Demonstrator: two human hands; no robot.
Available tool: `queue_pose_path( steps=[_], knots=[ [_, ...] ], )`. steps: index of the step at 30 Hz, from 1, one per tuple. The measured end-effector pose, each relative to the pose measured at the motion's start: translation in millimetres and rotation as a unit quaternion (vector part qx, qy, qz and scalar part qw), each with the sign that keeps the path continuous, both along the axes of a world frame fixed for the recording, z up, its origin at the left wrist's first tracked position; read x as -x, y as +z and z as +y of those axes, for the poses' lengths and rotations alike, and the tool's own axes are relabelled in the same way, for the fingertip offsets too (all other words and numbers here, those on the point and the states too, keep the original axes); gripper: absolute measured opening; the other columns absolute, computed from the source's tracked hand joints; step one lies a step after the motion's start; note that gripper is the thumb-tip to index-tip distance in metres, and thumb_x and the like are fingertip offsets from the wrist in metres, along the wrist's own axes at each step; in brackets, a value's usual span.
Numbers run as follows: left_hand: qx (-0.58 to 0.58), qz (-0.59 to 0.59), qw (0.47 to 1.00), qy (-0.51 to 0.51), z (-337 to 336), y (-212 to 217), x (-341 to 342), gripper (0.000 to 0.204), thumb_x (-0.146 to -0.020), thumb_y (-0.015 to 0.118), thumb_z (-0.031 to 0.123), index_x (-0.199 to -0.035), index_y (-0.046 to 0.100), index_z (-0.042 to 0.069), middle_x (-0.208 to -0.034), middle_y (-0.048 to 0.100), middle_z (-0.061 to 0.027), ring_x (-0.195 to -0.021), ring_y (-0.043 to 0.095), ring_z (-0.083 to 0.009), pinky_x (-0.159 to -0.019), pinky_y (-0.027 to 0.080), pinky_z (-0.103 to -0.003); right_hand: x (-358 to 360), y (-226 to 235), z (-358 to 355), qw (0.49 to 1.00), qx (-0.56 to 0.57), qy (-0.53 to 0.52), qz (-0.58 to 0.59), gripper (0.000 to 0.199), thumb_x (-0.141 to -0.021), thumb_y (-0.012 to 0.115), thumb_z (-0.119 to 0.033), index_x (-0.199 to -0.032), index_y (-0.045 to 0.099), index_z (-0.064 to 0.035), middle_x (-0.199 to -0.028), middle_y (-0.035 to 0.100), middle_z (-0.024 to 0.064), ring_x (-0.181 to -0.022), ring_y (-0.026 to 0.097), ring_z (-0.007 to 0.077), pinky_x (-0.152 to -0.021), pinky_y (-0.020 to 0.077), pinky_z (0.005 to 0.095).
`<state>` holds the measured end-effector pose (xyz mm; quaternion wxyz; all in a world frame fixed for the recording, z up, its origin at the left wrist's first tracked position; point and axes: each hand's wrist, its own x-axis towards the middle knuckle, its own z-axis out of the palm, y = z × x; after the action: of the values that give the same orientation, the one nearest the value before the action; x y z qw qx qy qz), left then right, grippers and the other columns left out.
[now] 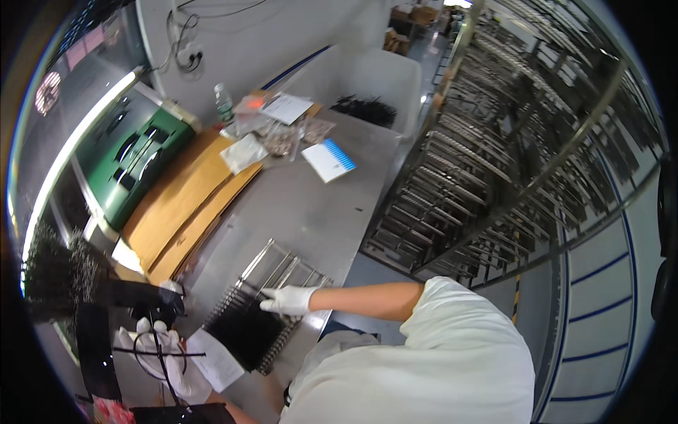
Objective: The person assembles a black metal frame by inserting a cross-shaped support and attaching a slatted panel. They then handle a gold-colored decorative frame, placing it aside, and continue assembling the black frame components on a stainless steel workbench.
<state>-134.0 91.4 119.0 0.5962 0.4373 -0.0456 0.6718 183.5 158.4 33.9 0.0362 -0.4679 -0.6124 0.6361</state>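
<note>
My right hand (291, 300), in a white glove, reaches over a metal wire rack (272, 265) on the steel table. Its fingers are stretched out and slightly apart, at the edge of a dense row of thin black pieces (244, 328) on the rack's near part. My left hand (168, 364), also gloved, is at the lower left with its fingers curled. Thin black strips (166, 355) cross in front of it, one looping round, and the hand seems to hold them. A white paper sheet (215, 362) lies between the left hand and the rack.
Brown cardboard sheets (187, 198) lie beside a green machine (131, 159). Plastic bags of small parts (282, 141), a notepad (328, 160) and a bottle (223, 102) are at the table's far end. A white bin (406, 88) and a tall metal rack (466, 169) stand beyond the table.
</note>
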Motion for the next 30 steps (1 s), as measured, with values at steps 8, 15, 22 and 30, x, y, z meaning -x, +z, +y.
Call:
queue_pose_path(
  steps=[8,15,22,30],
  knots=[
    [0.009,0.095,0.98,0.174,-1.9,22.8,-64.6,0.07,-0.104,0.054,0.018,-0.162,0.017,0.014,-0.152,0.042,-0.0226,-0.132,0.05,-0.04,-0.102,0.056,-0.047,2.6,46.2,-0.2,0.901,-0.364,0.114,-0.207,0.103,-0.096,0.052,-0.068,-0.163,0.011,-0.0007,-0.09,0.073,0.0226,-0.083,0.073,0.0392,-0.072,0.0576,0.049],
    [0.183,0.011,0.983,-0.015,8.5,10.0,-80.2,0.042,-0.104,0.052,0.035,-0.144,0.045,0.022,-0.129,0.053,-0.014,-0.109,0.054,-0.0368,-0.083,0.055,-0.049,30.2,105.5,-5.1,0.899,-0.415,-0.076,0.116,0.092,-0.082,0.073,-0.028,-0.154,0.027,0.0072,-0.077,0.067,0.0227,-0.065,0.068,0.0362,-0.066,0.0585,0.0406],
    [0.017,0.06,0.992,0.109,-17.4,40.7,-65.1,0.08,-0.085,0.066,0.022,-0.154,0.031,0.004,-0.114,0.048,-0.0129,-0.097,0.052,-0.0248,-0.093,0.05,-0.038,0.2,111.2,3.5,0.943,0.177,-0.134,0.25,0.047,-0.102,0.053,-0.037,-0.142,0.047,-0.0151,-0.082,0.066,0.0101,-0.051,0.063,0.0178,-0.044,0.0542,0.0321],
    [0.14,0.032,0.979,0.145,-38.8,35.3,-46.3,0.095,-0.086,0.073,0.037,-0.159,0.025,-0.001,-0.125,0.056,-0.016,-0.106,0.051,-0.0283,-0.066,0.049,-0.034,-19.6,7.1,7.1,0.993,-0.06,-0.074,0.066,0.066,-0.105,0.045,-0.057,-0.145,0.049,-0.0051,-0.079,0.066,0.0054,-0.069,0.066,0.016,-0.065,0.0537,0.0302]
  ],
)
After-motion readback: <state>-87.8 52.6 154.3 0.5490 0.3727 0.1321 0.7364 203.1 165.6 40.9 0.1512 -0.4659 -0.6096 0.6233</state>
